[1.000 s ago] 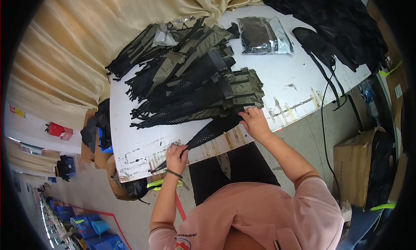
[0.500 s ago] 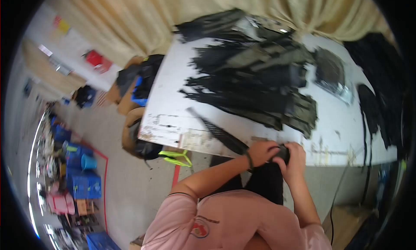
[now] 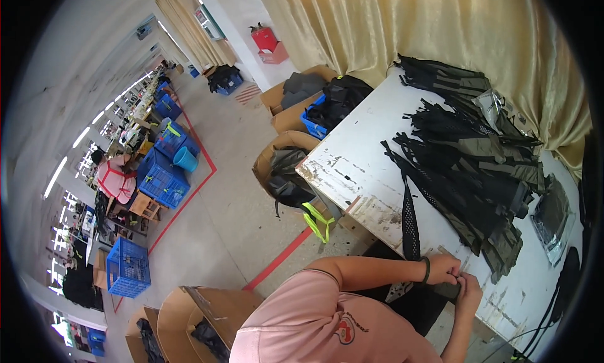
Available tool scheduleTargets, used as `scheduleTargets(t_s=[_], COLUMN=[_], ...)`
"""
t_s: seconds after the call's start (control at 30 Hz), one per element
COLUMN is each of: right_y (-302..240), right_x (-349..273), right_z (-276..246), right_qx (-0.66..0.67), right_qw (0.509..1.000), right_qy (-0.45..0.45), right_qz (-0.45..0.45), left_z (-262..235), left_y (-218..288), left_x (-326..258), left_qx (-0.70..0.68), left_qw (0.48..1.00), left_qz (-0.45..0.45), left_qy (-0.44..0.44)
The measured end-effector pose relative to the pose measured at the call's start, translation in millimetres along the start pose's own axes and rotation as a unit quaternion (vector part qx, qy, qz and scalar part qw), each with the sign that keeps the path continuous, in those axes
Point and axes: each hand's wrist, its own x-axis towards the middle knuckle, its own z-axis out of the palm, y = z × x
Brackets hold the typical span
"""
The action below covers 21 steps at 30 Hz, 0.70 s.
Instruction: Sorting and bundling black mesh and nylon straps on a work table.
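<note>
At the table's near edge, my left hand and my right hand are close together, fingers bent in. Both grip a dark olive fabric piece, which shows just below and between them. From beside my left wrist, a black mesh strip runs away over the white tabletop; whether it joins the held piece is hidden. Just beyond my hands lies a spread of black mesh and olive fabric pieces, several side by side.
The white table has a worn corner. Clear-wrapped dark fabric lies to the right. Cardboard boxes and a blue crate of dark goods stand left of it. A neon yellow strap hangs there. Far left, a person sits among blue crates.
The view has swung left, so the table and my hands appear farther right and more floor shows. Both hands still hold the dark fabric piece at the table edge.
</note>
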Motion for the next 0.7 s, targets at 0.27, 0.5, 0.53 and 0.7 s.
scheduleTargets(t_s=[0.27, 0.5, 0.53, 0.7], right_y=[29, 1, 44, 8], right_x=[-4, -9, -20, -8], right_z=[-1, 5, 2, -12], right_qx=[0.067, 0.461, 0.617, 0.651], right_qw=[0.984, 0.815, 0.743, 0.677], right_qy=[0.020, 0.079, -0.019, -0.264], right_qz=[0.162, 0.342, 0.257, 0.218], left_z=[8, 12, 2, -35], left_y=[18, 22, 26, 9], left_x=[-20, -3, -4, 5], left_qx=[0.166, -0.002, 0.025, -0.079], left_qw=[0.968, 0.994, 0.993, 0.991], left_qz=[0.186, 0.088, 0.105, 0.105], left_qy=[0.014, -0.066, -0.037, 0.011])
